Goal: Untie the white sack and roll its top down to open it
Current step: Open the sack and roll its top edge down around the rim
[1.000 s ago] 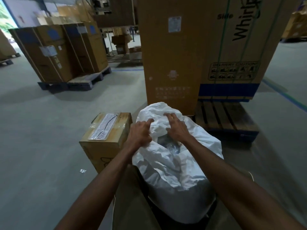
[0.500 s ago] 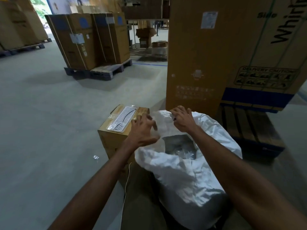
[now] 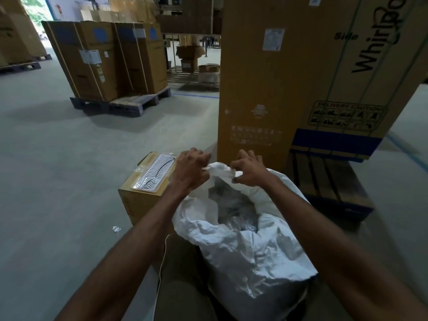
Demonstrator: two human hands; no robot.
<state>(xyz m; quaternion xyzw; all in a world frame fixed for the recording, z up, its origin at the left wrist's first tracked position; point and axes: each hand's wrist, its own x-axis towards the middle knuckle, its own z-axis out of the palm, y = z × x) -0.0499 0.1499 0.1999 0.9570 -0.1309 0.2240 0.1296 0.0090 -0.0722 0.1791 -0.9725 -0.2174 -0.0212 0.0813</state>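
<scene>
Contents of the white sack [image 3: 245, 249] are staying pretty hard to make out, just something clear and shiny glinting down in the dark opening. The sack's bottom is getting cut off by the lower edge of the view, and it's sitting on the floor right in front of the person, just beside a small cardboard box [image 3: 139, 195] with a ribbed plastic tray [image 3: 154, 173] lying on top. The left hand [image 3: 191, 169] and right hand [image 3: 249, 170] are both pinching the far rim of the sack, fingers clamped on the crinkly woven fabric and lifting it. Behind it a tall carton [image 3: 301, 77] is showing "Whirlpo", partly cropped, plus "Side" and "DELIVERY CAUTION". Its small white label is too tiny to read. A thin white cord [image 3: 162, 265] is hanging near the left forearm.
</scene>
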